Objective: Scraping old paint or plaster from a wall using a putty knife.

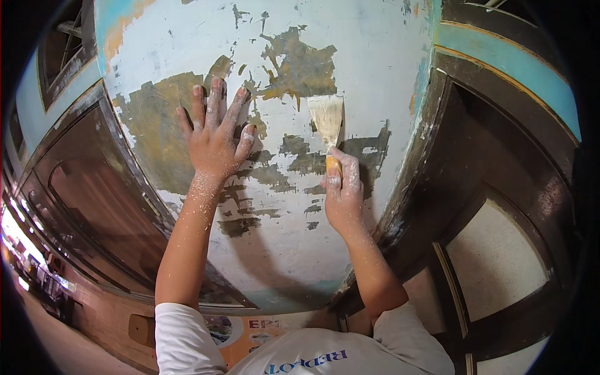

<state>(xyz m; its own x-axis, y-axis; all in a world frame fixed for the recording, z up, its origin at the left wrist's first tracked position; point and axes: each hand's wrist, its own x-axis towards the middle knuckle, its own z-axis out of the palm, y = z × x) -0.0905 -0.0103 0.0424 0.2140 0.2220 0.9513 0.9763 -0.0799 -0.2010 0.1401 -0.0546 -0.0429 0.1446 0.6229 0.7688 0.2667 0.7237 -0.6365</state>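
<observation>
My right hand (pixel 344 192) grips a putty knife (pixel 326 117) by its yellow handle. The blade is coated in pale dust, and its broad edge points up the wall, at the lower border of a bare patch (pixel 304 65). Fingers spread, my left hand (pixel 213 131) rests on the wall over a larger grey-brown bare area (pixel 159 117). White dust and small flakes cover both hands and forearms. Around them, the wall (pixel 290 258) carries white coating broken by ragged patches where a darker layer shows.
Dark wooden frames border the wall: a panelled door (pixel 497 258) to the right, a glazed door or window (pixel 108 187) to the left. Turquoise paint (pixel 506 51) runs above the right frame. A printed orange sheet (pixel 236 342) lies low in front of me, and a small brown object (pixel 141 329) sits lower left.
</observation>
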